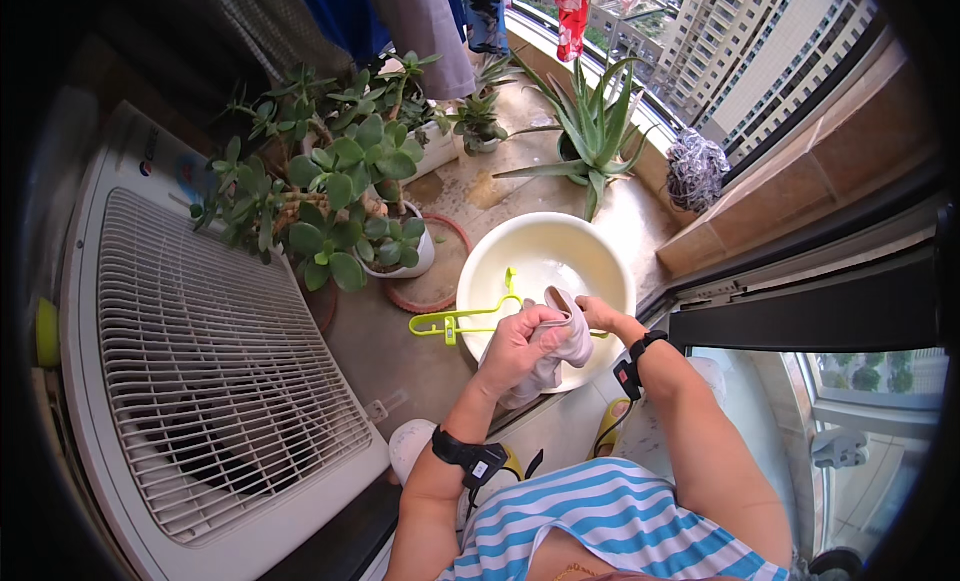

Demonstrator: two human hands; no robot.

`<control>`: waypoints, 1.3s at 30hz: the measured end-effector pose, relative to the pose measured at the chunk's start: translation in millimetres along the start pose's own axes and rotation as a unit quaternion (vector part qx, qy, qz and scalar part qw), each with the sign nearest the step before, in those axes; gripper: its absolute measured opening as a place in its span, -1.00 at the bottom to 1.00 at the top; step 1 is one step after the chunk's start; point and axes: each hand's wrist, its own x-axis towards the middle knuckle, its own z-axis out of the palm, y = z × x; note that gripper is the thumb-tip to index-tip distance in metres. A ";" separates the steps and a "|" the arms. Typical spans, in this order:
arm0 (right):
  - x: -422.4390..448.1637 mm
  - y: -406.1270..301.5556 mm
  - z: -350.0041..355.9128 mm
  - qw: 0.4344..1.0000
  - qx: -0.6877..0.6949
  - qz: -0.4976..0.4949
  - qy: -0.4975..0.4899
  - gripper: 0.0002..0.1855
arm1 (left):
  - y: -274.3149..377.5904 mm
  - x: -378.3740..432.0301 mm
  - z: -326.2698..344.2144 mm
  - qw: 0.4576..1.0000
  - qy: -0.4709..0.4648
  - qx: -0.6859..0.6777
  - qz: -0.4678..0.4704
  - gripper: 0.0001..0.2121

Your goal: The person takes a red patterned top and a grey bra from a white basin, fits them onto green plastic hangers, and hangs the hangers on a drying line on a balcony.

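Observation:
A pale pink cloth garment (pixel 568 348) is bunched in my left hand (pixel 517 348), over a cream plastic basin (pixel 480 266). My right hand (pixel 601 314) is at the garment's right side and grips its edge, its fingertips partly hidden behind the cloth. A lime-green plastic clothes hanger (pixel 465 312) lies across the basin's mouth, behind the garment. Its hook points away from me, its left end sticks out past the rim, and a bit of green shows below my right hand. The cloth hides the hanger's middle.
Left stands a white appliance with a slatted grille (pixel 225 356). Beyond the basin are a potted jade plant (pixel 352 168), a terracotta-coloured saucer (pixel 427 266) and a potted aloe (pixel 592 130). Clothes (pixel 427 33) hang overhead. A dark-framed door (pixel 802 311) is at the right.

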 end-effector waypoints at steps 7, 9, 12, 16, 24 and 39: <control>-73.5 -107.0 -114.8 0.987 -0.146 0.009 0.064 -0.72 | -1.6 11.1 8.5 0.999 -0.043 -0.009 -0.028 -0.88; -91.3 -112.2 -142.1 0.978 -0.184 0.011 0.096 -0.74 | 0.6 14.7 10.0 0.998 -0.053 0.004 -0.020 -0.87; -123.5 -131.7 -167.5 0.946 -0.246 0.031 0.210 -0.79 | -2.0 18.9 10.7 0.997 -0.062 0.030 0.017 -0.83; -145.7 -121.5 -171.2 0.893 -0.219 0.020 0.394 -0.83 | 3.1 22.1 17.1 0.995 -0.087 0.053 -0.010 -0.83; -122.9 -125.5 -168.5 0.880 0.055 -0.135 0.451 -0.81 | 2.7 33.8 24.3 0.979 -0.096 0.182 0.001 -0.78; -136.1 -171.5 -132.0 0.880 0.382 -0.234 0.159 -0.77 | -33.2 66.2 23.8 0.968 0.112 0.227 0.000 -0.75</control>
